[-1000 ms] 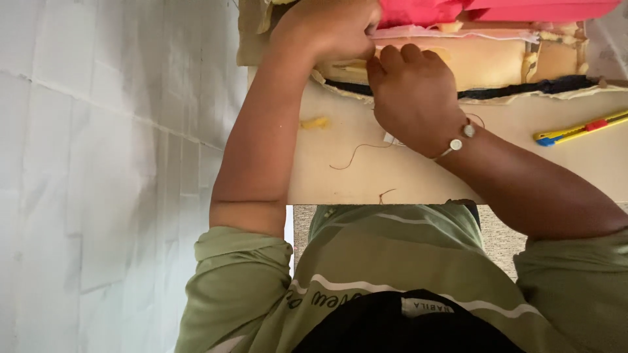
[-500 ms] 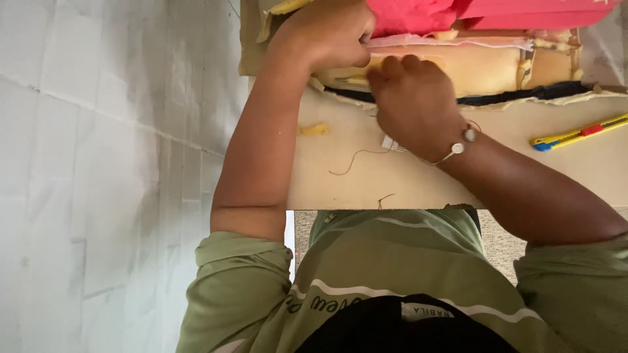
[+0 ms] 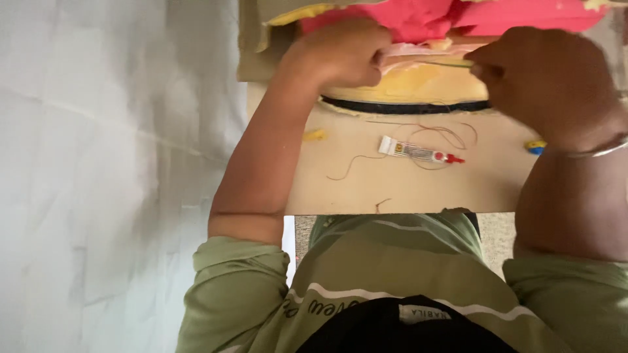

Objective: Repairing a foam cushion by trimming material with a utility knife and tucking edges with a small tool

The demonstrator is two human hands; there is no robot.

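Note:
My left hand (image 3: 340, 55) is closed on the edge of a pink fabric (image 3: 418, 16) at the far side of a tan table (image 3: 405, 189). My right hand (image 3: 549, 85) is raised at the right, its fingers pinched on a thin thread (image 3: 445, 64) that runs taut toward the left hand. Under the pink fabric lies yellow fabric (image 3: 418, 85) with a black band (image 3: 405, 106) along its near edge. A small white tube with a red cap (image 3: 418, 152) lies on the table between my arms, among loose thread strands (image 3: 353, 167).
A small yellow scrap (image 3: 315, 135) lies near my left forearm. A blue and yellow pen tip (image 3: 536, 146) shows beside my right wrist. White cloth (image 3: 98, 176) covers the area left of the table. My green shirt (image 3: 392, 261) fills the bottom.
My right hand lifted off the table and moved right, drawing the thread taut and uncovering the small tube. My left hand stayed on the pink fabric.

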